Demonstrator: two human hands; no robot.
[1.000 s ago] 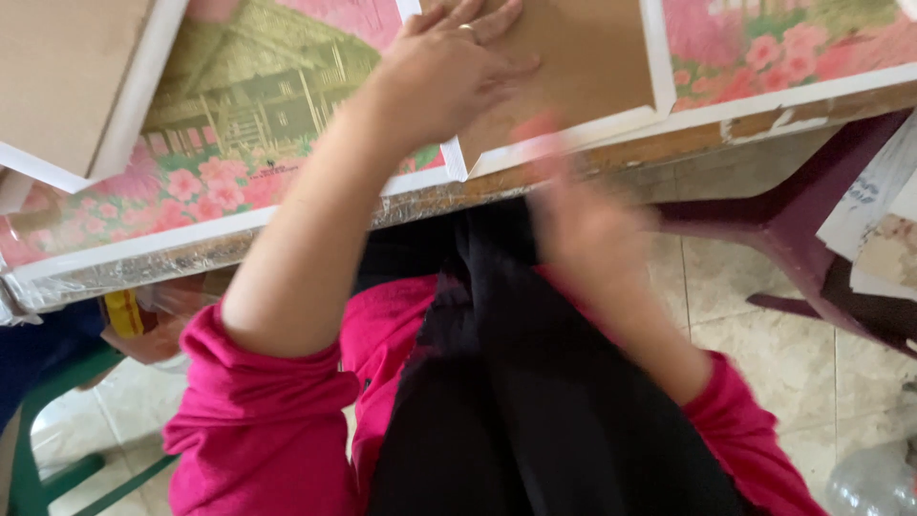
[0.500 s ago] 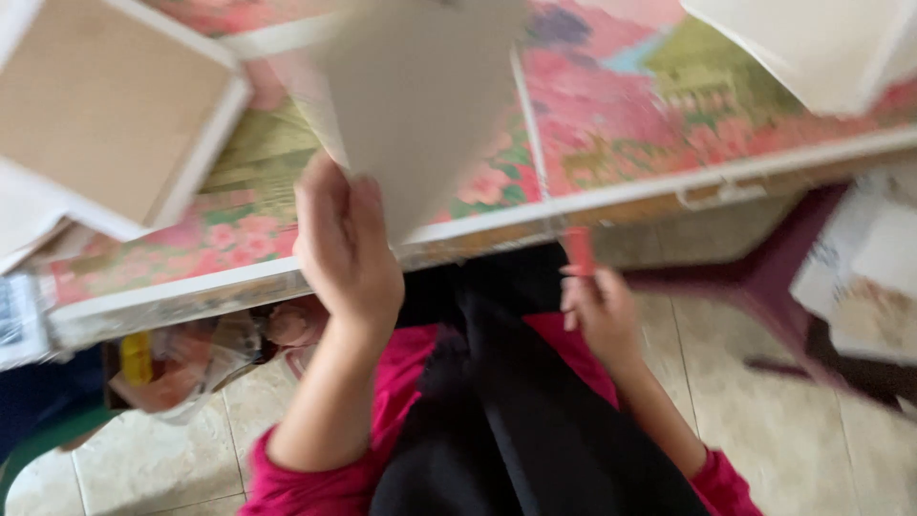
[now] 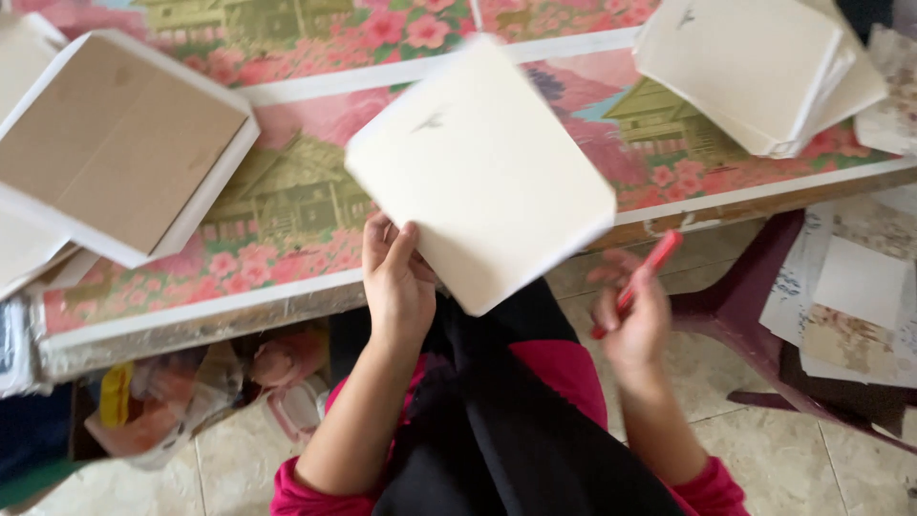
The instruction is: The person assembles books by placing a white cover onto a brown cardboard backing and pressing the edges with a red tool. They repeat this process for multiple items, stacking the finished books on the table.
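flowered table (image 3: 287,258), cardboard panels (image 3: 124,153), paper stack (image 3: 759,67)

Two hands: the left hand (image 3: 399,287) holding one cream card (image 3: 480,172), the right hand (image 3: 634,320) holding one red pen (image 3: 638,282). One surface (image 3: 287,205) with a flowered cover. One stack of cream cards (image 3: 764,72) at the upper right, sheets too close to count. One brown board with a white border (image 3: 119,148) at the left, edges of at least two more beneath it. One dark red plastic stool (image 3: 740,306) at the right, carrying one loose heap of patterned papers (image 3: 855,296). One clump of plastic bags (image 3: 181,397) on the floor below the surface, number unclear.
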